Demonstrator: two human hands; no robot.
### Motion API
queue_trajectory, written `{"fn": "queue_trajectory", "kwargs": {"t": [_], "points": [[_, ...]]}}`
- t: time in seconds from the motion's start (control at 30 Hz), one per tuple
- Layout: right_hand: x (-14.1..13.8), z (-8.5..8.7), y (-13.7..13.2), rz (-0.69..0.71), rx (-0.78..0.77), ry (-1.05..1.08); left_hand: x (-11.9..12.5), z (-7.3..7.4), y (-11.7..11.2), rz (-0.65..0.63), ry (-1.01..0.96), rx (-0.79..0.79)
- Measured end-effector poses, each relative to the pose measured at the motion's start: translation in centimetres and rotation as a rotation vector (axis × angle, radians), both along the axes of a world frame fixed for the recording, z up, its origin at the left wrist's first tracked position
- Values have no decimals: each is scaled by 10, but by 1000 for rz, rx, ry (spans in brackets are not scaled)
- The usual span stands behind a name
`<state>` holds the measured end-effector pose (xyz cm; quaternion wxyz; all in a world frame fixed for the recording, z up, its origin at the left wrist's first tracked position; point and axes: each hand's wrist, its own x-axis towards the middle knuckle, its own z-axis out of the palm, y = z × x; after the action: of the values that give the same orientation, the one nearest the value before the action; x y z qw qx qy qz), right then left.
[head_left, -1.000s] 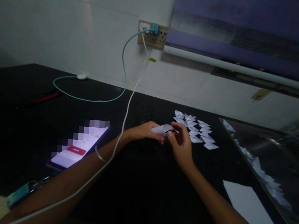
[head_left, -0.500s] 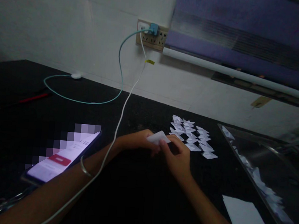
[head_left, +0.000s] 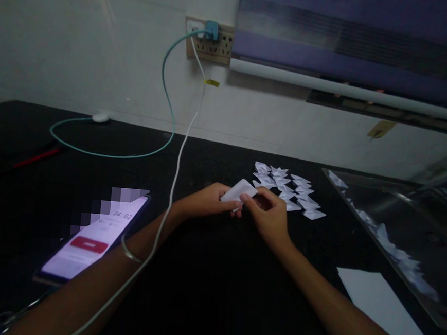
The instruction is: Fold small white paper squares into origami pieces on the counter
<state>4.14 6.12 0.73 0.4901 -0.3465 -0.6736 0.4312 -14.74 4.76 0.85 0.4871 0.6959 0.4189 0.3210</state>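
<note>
Both hands meet over the middle of a black countertop (head_left: 207,269). A small white piece of paper (head_left: 238,190) is pinched between my left hand (head_left: 205,202) and my right hand (head_left: 268,217), fingers of both closed on its edges. Just beyond the hands lies a cluster of several small folded white paper pieces (head_left: 287,188) on the counter. A thin bangle (head_left: 128,252) circles my left forearm.
A lit phone (head_left: 94,235) lies at the left, a white cable (head_left: 177,164) running over my left arm up to a wall socket (head_left: 208,45). A teal cable (head_left: 108,150) loops at back left. A white sheet (head_left: 379,303) and a steel tray (head_left: 396,238) with paper bits sit right.
The view has swung a little to the right and down. The hands stay together on the paper piece, which is now tilted up more between the fingers.
</note>
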Motion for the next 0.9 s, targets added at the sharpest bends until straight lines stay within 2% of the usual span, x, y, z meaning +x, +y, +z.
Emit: {"fn": "queue_trajectory", "kwargs": {"t": [0.27,0.6,0.9], "points": [[1,2,0,-2,-5,-24,2,4,-1,-23,-3,8],[2,0,0,-9,27,-47,1,-4,3,-21,2,7],[2,0,0,6,12,-41,-1,-4,3,-50,21,32]]}}
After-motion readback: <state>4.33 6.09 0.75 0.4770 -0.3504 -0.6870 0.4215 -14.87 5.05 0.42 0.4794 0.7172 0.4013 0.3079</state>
